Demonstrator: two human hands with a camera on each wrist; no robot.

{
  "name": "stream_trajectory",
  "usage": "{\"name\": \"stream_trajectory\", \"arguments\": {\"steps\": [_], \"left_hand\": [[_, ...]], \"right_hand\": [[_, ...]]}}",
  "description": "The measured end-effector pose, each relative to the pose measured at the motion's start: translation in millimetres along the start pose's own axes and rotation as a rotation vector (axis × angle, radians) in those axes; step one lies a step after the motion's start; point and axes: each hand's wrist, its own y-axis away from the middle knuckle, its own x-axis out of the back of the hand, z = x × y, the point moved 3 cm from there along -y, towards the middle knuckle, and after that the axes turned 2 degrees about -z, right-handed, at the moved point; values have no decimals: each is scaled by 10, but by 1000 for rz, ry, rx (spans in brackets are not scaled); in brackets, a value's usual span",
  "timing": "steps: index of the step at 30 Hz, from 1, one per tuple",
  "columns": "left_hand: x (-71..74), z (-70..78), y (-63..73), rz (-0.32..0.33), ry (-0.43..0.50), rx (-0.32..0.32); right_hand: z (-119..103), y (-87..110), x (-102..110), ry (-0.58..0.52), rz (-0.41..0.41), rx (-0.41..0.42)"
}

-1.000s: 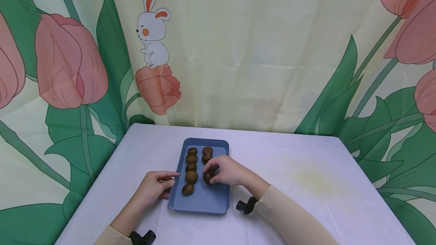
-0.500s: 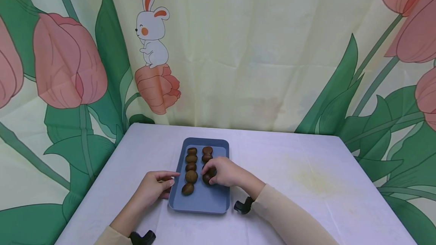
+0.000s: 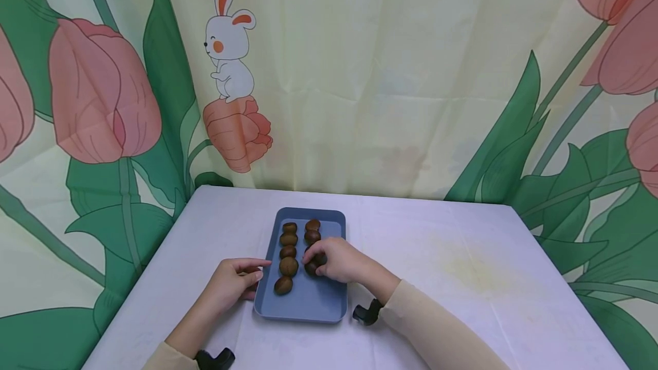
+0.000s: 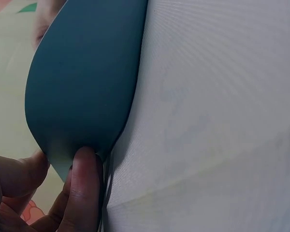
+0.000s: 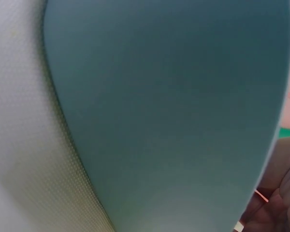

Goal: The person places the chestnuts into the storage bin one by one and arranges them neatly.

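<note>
A blue-grey tray (image 3: 300, 307) holds two lines of brown nuts. The left line has several chestnuts (image 3: 283, 285) and what looks like a walnut (image 3: 289, 267). In the right line, the fingers and thumb of my right hand (image 3: 339, 258) pinch a dark, rounded chestnut (image 3: 311, 268). Farther up that line lie other chestnuts (image 3: 312, 236); part of the line is hidden by the fingers. My left hand (image 3: 231, 284) touches the tray's left side with extended fingers. Up close in the left wrist view, fingertips (image 4: 83, 164) rest against the tray's outer wall (image 4: 82, 87).
A white cloth (image 3: 437, 278) covers the table under the tray. Behind it hangs a curtain (image 3: 370, 73) printed with tulips and a rabbit. Black wrist mounts (image 3: 367, 312) sit near both sleeves. The tray's wall (image 5: 169, 106) fills most of the right wrist view.
My right hand has shifted slightly left with the pinched chestnut. The chestnuts at the far end of the right line have moved a little farther away. My left hand has stayed put.
</note>
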Motion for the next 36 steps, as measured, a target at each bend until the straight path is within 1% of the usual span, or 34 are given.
{"name": "stream_trajectory", "arguments": {"steps": [7, 14, 21, 27, 36], "left_hand": [[5, 0, -4, 1, -7, 5], [0, 16, -2, 1, -8, 15], [-1, 23, 0, -1, -13, 7], [2, 27, -5, -2, -22, 8], [9, 27, -1, -2, -28, 8]], "right_hand": [[-26, 20, 44, -12, 1, -13], [-8, 36, 113, -32, 1, -9], [36, 67, 201, -109, 10, -33], [87, 134, 274, -194, 15, -31], [198, 314, 400, -285, 22, -16]]}}
